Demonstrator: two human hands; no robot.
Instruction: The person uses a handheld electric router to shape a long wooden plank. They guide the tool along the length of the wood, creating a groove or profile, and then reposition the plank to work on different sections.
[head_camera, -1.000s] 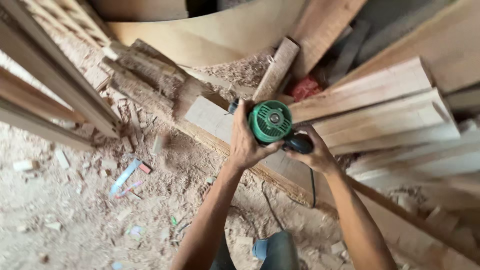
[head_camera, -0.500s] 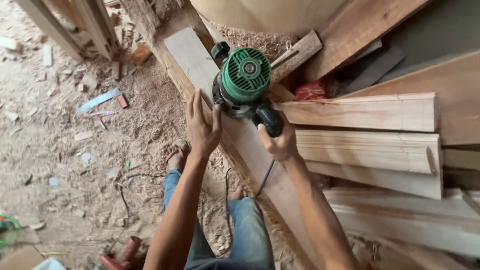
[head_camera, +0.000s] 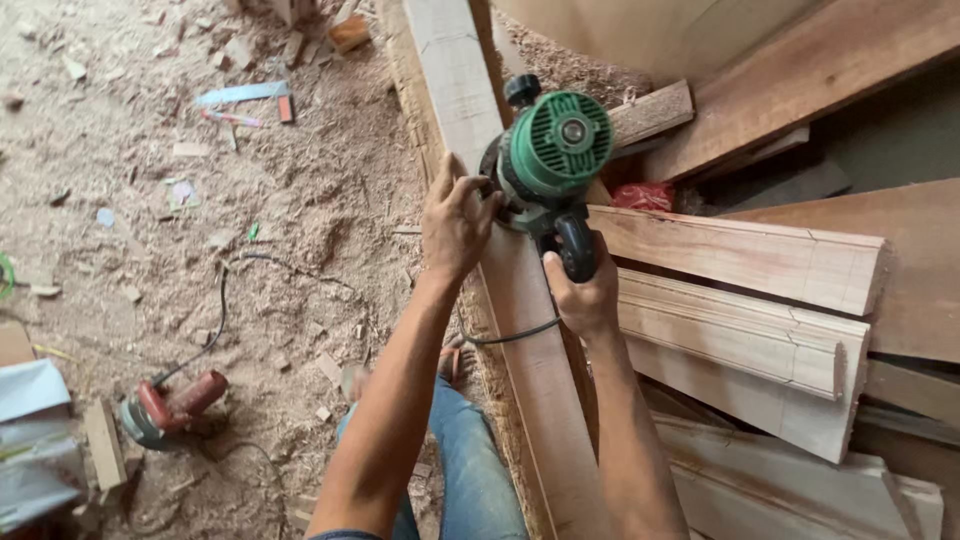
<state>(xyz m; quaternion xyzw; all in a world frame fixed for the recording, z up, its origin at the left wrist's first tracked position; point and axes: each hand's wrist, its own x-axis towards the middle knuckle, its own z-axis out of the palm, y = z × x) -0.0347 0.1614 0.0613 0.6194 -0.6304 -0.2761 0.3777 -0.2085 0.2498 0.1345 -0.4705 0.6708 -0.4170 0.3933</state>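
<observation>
A green router (head_camera: 556, 155) sits on a long plank (head_camera: 520, 300) that runs from the top of the view down toward the person. Its round vented cap faces up, and a black knob sticks out at its far side.

The left hand (head_camera: 455, 222) is closed over the router's left side, fingers curled around the body, with the thumb side resting at the plank's edge. The right hand (head_camera: 583, 292) is wrapped tight around the black handle (head_camera: 578, 248) that points back toward the person. A black cord (head_camera: 510, 335) loops out from below that hand across the plank.

Just right of the router lie pale moulded boards (head_camera: 740, 300), stacked side by side and overlapping, their profiled ends toward the right. A small red object (head_camera: 643, 196) is tucked between the boards, just beyond the router. Farther right and above are darker planks (head_camera: 800, 70), and a large curved pale panel (head_camera: 650, 30) crosses the top.

Below the plank, the person's jeans-clad leg (head_camera: 470, 470) and a sandalled foot (head_camera: 452, 362) show.

The floor (head_camera: 200, 200) to the left is covered in sawdust, chips and scraps. A red power tool (head_camera: 170, 405) lies there, well apart from the hands, with its own cable (head_camera: 225, 300) trailing away. Folded pale paper or bags (head_camera: 35, 440) sit at the lower left edge.
</observation>
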